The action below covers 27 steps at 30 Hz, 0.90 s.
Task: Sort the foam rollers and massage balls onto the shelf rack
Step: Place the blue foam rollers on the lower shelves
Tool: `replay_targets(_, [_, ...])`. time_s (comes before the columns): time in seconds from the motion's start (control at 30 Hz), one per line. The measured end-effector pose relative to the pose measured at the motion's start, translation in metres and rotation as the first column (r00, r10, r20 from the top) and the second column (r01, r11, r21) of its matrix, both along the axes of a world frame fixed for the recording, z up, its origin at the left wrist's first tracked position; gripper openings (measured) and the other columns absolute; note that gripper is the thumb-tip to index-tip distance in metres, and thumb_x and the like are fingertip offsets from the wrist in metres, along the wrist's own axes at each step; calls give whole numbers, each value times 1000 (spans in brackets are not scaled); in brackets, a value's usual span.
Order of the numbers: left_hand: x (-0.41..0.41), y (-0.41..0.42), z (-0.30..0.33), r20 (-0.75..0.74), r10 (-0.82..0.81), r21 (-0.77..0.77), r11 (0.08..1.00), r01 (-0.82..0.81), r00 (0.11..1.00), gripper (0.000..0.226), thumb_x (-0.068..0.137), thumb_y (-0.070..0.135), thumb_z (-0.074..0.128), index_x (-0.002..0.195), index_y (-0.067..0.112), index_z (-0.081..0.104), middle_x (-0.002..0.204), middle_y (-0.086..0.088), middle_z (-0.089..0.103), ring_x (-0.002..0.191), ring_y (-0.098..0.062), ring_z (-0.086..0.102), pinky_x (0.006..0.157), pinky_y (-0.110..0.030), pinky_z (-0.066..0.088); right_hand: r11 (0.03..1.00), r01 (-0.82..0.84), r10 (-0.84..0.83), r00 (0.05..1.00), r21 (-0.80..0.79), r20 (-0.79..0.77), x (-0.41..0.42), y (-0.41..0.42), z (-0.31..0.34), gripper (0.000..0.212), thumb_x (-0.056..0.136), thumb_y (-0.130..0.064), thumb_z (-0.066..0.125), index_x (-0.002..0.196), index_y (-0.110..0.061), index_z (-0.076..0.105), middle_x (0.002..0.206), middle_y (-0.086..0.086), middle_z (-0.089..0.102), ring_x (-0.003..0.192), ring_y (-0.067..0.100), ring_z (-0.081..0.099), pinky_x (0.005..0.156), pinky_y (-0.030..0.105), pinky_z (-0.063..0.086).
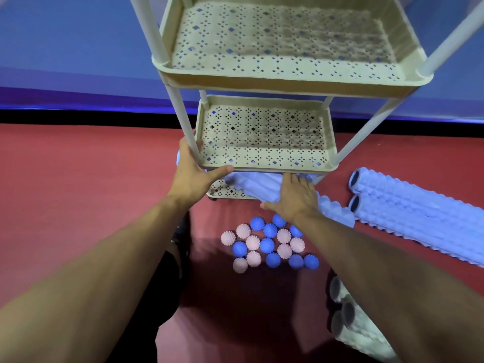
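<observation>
Fingers of the left hand (192, 170) wrap the shelf rack (267, 155) corner post; right hand (293, 195) fingers lie straight, spread on a blue foam roller (258, 186) on the bottom shelf. Spiky massage balls (267, 244) cluster on the red floor (78, 179); more rollers (408, 208) lie right.

The floor (78, 205) is red and fills the lower part of the view. Behind it a black strip (78, 117) runs from left to right along the foot of the wall. Above the strip the wall (65, 43) is blue, with a brighter blue band just over the black strip. Near the bottom, between the two forearms, a dark shape (180, 247) lies on the floor; what it is cannot be told.
</observation>
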<state>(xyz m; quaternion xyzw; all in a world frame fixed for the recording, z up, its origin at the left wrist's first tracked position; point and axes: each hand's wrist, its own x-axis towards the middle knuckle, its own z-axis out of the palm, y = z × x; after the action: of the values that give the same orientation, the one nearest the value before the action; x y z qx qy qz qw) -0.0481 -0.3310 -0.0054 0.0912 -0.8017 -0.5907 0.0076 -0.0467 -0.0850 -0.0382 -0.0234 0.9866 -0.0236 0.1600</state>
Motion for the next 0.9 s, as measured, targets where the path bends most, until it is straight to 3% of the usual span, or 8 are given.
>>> replay_targets(0.17, [-1, -1, -4, -14, 46, 53, 998, -45, 999, 84, 70, 40, 87, 137, 27, 38, 131, 9, 54, 121, -1, 54, 103, -26, 47, 999, -12, 10, 999, -42, -50, -10, -29, -7, 84, 73, -71, 69, 133, -15, 47, 138, 8, 56, 131, 30, 47, 111, 42, 30])
replay_targets(0.3, [2, -7, -16, -22, 4, 21, 1000, -4, 1000, 79, 73, 19, 86, 134, 29, 38, 126, 13, 53, 120, -8, 56, 103, -40, 50, 1000, -15, 16, 999, 21, -34, -19, -52, -13, 65, 81, -65, 66, 128, -21, 55, 126, 4, 64, 122, 29, 55, 108, 47, 30])
replay_targets(0.4, [7, -7, -29, -16, 81, 8, 997, -81, 997, 107, 69, 7, 86, 147, 38, 21, 144, 6, 23, 128, -9, 50, 96, -31, 54, 1000, 5, -6, 999, -31, -42, -26, -69, -21, 70, 81, -62, 69, 134, -20, 52, 136, 4, 59, 130, 29, 50, 112, 51, 30])
replay_targets(0.47, [14, -5, -37, 147, 220, 58, 971, -231, 964, 111, 72, 1, 83, 152, 32, 13, 142, 6, 16, 119, -8, 52, 91, -27, 53, 1000, -3, 2, 999, -30, -47, -27, -75, -22, 79, 81, -63, 69, 141, -18, 46, 145, 5, 52, 136, 29, 45, 115, 50, 27])
replay_targets(0.57, [25, 9, -53, 463, 316, 37, 927, -374, 828, 81, 74, 19, 86, 136, 17, 33, 129, -4, 44, 113, -22, 54, 92, -36, 48, 1000, -12, 11, 998, -10, -58, -28, -74, -24, 79, 81, -65, 67, 141, -17, 45, 143, 5, 53, 135, 29, 46, 112, 49, 30])
replay_targets(0.63, [27, 27, -60, 604, 190, 168, 919, -356, 774, 71, 71, 36, 88, 122, 11, 46, 109, -2, 57, 98, -19, 58, 85, -38, 51, 1000, -4, 3, 999, -16, -44, -27, -69, -24, 74, 81, -64, 67, 137, -18, 49, 137, 5, 58, 130, 30, 50, 110, 50, 31])
replay_targets(0.8, [16, 81, -57, 651, -39, 509, 763, -398, 758, 22, 90, 26, 73, 98, 10, 60, 71, 4, 70, 49, -4, 65, 49, -18, 52, 1000, -17, 16, 998, -14, -60, -28, -53, -21, 50, 88, -61, 54, 117, -21, 60, 116, 6, 69, 112, 31, 61, 106, 53, 33])
replay_targets(0.9, [7, 92, -60, 620, -83, 596, 697, -398, 780, 28, 91, 28, 72, 107, 5, 65, 74, 1, 74, 54, -7, 68, 48, -19, 51, 997, -20, 17, 999, -74, -33, -28, -45, -20, 52, 84, -61, 53, 120, -24, 59, 120, 3, 67, 115, 31, 60, 105, 54, 34])
